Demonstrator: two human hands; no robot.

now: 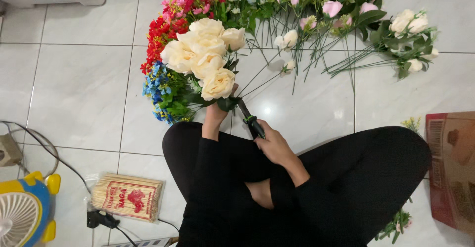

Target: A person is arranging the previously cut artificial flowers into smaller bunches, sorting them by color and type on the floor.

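The left hand grips a bunch of cream roses from below. Just right of it, the right hand holds cutters against the stems. Loose pink flowers lie beyond the bunch on the tiled floor.

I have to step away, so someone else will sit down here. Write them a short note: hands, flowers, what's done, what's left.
Left hand holds the cream rose bunch by its stems, blooms up.
Right hand grips the cutter, its tip at the stem base.
Cut stems with pink and white blooms lie fanned on the floor tiles.
Done: single stems laid out.
Left: this bunch is uncut.
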